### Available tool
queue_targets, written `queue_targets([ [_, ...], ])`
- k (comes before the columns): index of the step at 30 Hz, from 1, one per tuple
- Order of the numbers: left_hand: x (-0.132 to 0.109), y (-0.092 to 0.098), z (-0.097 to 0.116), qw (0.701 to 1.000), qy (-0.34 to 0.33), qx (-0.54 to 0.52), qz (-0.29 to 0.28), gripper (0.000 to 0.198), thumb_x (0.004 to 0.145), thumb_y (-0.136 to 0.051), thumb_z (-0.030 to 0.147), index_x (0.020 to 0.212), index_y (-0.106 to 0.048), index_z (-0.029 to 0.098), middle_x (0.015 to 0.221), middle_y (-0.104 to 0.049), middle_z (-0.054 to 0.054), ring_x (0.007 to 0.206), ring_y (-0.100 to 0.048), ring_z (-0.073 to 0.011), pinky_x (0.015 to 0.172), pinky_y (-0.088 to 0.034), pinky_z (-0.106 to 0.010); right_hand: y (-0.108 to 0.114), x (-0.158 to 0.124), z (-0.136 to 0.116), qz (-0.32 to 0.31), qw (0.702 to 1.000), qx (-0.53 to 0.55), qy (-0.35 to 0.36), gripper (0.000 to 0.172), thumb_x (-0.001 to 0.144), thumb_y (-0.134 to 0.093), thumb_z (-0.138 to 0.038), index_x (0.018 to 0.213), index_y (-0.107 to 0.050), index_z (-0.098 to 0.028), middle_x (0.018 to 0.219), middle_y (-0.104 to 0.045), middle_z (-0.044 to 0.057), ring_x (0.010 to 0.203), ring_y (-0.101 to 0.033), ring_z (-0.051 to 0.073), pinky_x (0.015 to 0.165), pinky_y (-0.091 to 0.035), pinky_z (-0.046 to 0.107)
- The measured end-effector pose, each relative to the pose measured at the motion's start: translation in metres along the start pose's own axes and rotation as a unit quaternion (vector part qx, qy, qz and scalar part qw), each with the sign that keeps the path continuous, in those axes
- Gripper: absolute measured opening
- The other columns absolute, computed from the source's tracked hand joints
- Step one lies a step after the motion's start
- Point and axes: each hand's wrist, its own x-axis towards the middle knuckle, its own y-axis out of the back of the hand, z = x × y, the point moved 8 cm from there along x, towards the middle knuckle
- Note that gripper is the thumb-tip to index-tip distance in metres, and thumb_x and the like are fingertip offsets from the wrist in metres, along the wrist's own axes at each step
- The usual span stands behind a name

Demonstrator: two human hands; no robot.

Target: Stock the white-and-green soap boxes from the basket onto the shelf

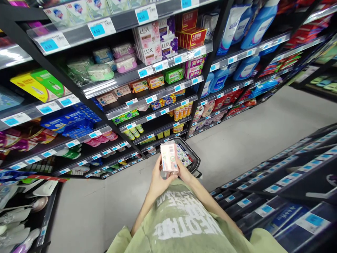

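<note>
In front of my chest I hold a pale pink and white soap pack [169, 157] with both hands. My left hand [159, 177] grips its left side and lower edge. On the right side, my right hand [181, 170] is closed round the pack, with fingers showing beneath it. Below and behind the pack stands a black shopping basket [197, 158], holding several small white and green boxes [183, 154]. The pack and my hands hide part of the basket.
Ahead runs a tall shelf rack [155, 70] with LUX soap boxes [149, 42], wrapped soaps and blue detergent bottles [259, 26]. Low shelves with price tags [285, 181] line my right. Kitchen ladles [15, 214] hang at the left. Grey floor [86, 207] lies between the racks.
</note>
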Motion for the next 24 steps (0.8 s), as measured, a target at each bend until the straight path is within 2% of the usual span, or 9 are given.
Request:
queue_targets([
  [4,-0.001,0.002,0.004,1.0,-0.022,-0.003,-0.005,0.094,0.073,-0.087,0.027,0.155,-0.041,0.024,0.16,-0.043,-0.017,0.145,-0.046,-0.035,0.119,-0.041,-0.048,-0.003,0.0,0.011,-0.008,0.994,0.08,-0.079,0.067,0.083,-0.06,-0.078,0.113,-0.074,-0.02,0.091,-0.078,0.009,0.089,-0.074,0.029,0.072,-0.063,0.041],
  [8,-0.001,0.007,0.007,0.996,-0.069,0.059,0.006,0.094,0.075,-0.086,0.026,0.157,-0.039,0.025,0.16,-0.043,-0.016,0.147,-0.043,-0.0358,0.122,-0.036,-0.053,0.002,0.0,-0.001,0.027,0.998,0.047,-0.043,0.05,0.076,-0.078,-0.064,0.104,-0.076,-0.022,0.095,-0.078,0.005,0.09,-0.073,0.027,0.079,-0.062,0.039],
  [10,0.0,0.007,0.008,0.991,-0.085,0.102,0.006,0.099,0.073,-0.088,0.027,0.158,-0.037,0.027,0.16,-0.043,-0.016,0.146,-0.044,-0.0367,0.122,-0.036,-0.056,0.002,0.0,-0.009,0.037,0.998,0.043,-0.013,0.044,0.076,-0.082,-0.055,0.107,-0.075,-0.024,0.104,-0.078,0.004,0.096,-0.072,0.026,0.086,-0.061,0.038],
  [13,0.001,0.004,0.011,0.984,-0.103,0.148,-0.009,0.105,0.069,-0.091,0.031,0.158,-0.035,0.029,0.159,-0.044,-0.015,0.145,-0.045,-0.0368,0.12,-0.039,-0.056,0.005,0.0,-0.016,0.074,0.995,0.064,0.012,0.047,0.076,-0.084,-0.043,0.118,-0.07,-0.028,0.115,-0.076,0.002,0.106,-0.071,0.025,0.095,-0.058,0.037],
  [15,0.001,0.001,0.016,0.979,-0.117,0.164,-0.018,0.107,0.069,-0.092,0.033,0.159,-0.034,0.029,0.158,-0.044,-0.015,0.145,-0.045,-0.0364,0.12,-0.04,-0.056,0.008,-0.001,-0.016,0.107,0.989,0.099,0.013,0.049,0.075,-0.085,-0.038,0.12,-0.068,-0.028,0.116,-0.076,0.001,0.106,-0.071,0.024,0.094,-0.057,0.035],
  [17,0.001,0.001,0.024,0.976,-0.137,0.169,-0.015,0.101,0.072,-0.091,0.034,0.157,-0.037,0.028,0.158,-0.046,-0.016,0.145,-0.046,-0.0356,0.119,-0.041,-0.055,0.008,-0.001,-0.013,0.119,0.981,0.155,0.003,0.051,0.072,-0.087,-0.036,0.119,-0.068,-0.028,0.117,-0.077,0.001,0.104,-0.072,0.023,0.092,-0.058,0.034],
  [20,-0.001,0.002,0.038,0.966,-0.186,0.178,0.015,0.079,0.078,-0.086,0.031,0.148,-0.049,0.026,0.152,-0.052,-0.015,0.141,-0.052,-0.0333,0.116,-0.046,-0.055,0.005,-0.002,-0.009,0.112,0.964,0.239,-0.038,0.052,0.072,-0.088,-0.034,0.12,-0.069,-0.027,0.117,-0.078,0.002,0.102,-0.074,0.024,0.088,-0.06,0.035],
  [24,-0.008,0.0,0.052,0.944,-0.266,0.19,0.045,0.055,0.083,-0.082,0.022,0.134,-0.061,0.023,0.135,-0.066,-0.014,0.126,-0.064,-0.0295,0.106,-0.055,-0.052,0.007,-0.002,0.0,0.117,0.937,0.319,-0.088,0.043,0.071,-0.088,-0.036,0.109,-0.074,-0.022,0.101,-0.081,0.002,0.086,-0.075,0.02,0.077,-0.061,0.029],
])
